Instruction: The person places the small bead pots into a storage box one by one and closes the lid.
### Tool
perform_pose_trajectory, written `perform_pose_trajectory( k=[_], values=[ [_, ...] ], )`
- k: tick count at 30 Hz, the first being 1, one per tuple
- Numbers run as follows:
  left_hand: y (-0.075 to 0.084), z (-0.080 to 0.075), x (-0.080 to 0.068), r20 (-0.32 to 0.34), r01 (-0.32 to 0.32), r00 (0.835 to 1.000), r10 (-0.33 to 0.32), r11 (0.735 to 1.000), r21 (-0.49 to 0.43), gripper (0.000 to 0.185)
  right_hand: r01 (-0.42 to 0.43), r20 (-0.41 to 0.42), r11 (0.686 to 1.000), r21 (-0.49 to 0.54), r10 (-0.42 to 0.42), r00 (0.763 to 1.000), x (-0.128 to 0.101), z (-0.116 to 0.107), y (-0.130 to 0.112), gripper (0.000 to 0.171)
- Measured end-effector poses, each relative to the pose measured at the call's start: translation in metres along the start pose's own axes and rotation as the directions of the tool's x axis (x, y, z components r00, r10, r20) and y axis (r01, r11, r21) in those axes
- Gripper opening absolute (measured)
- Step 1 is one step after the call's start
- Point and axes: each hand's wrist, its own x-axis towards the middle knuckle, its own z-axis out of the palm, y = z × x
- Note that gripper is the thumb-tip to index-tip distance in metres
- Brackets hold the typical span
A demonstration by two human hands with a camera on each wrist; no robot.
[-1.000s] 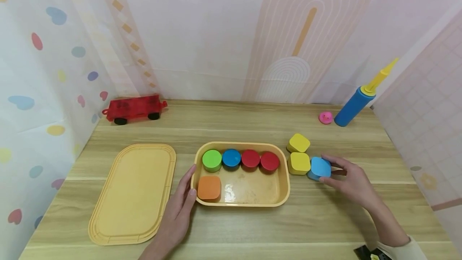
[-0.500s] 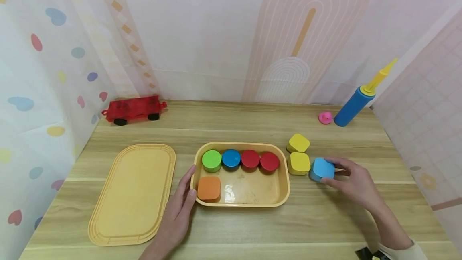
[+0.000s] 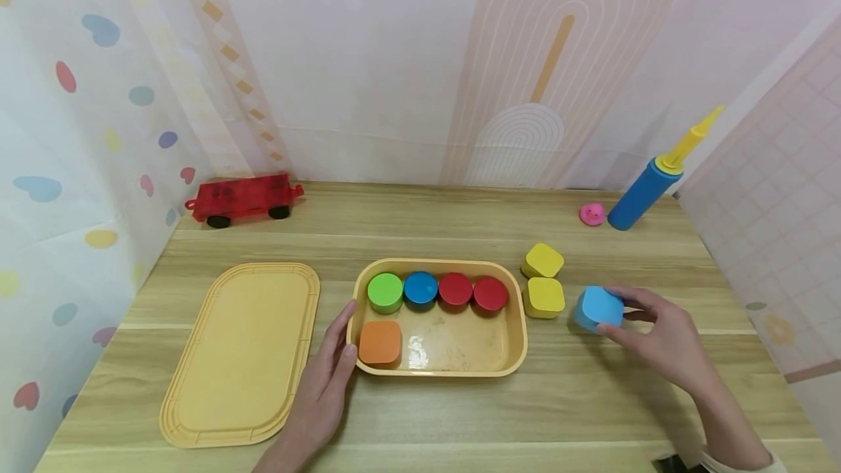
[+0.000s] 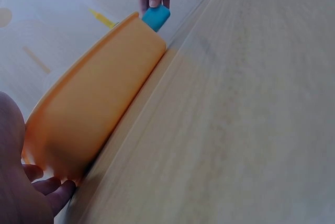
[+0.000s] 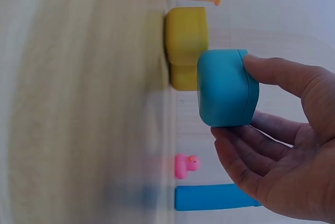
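Note:
My right hand [image 3: 666, 338] pinches a light blue rounded-square block [image 3: 599, 308] between thumb and fingers, to the right of two yellow blocks [image 3: 543, 297]. In the right wrist view the blue block [image 5: 225, 88] shows a thin seam near one face and is held above the tabletop. My left hand [image 3: 322, 378] rests against the left end of a yellow-orange tray [image 3: 447, 372], fingertips and thumb at its outer wall. Inside sit a green round piece [image 3: 385, 292], a blue one [image 3: 420, 289], two red ones [image 3: 455, 290] and an orange rounded-square block [image 3: 380, 342].
A flat yellow lid [image 3: 243, 356] lies left of the tray. Toward the back left stands a red toy wagon [image 3: 243, 199]. A pink toy duck [image 3: 593, 214] and a blue hand pump [image 3: 642, 192] with a yellow nozzle stand at the back right.
The blue block has moved right in my right hand, away from the yellow blocks, and has come up off the table. My left hand and the tray stay put.

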Motion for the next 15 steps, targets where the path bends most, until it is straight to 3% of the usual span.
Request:
perform_pose_trajectory(
  k=[15],
  values=[
    [0.0, 0.0, 0.001, 0.005, -0.005, 1.0, 0.005, 1.0, -0.009, 0.053, 0.03, -0.041, 0.999, -0.022, -0.031, 0.999, -0.008, -0.012, -0.02, 0.054]
  ],
)
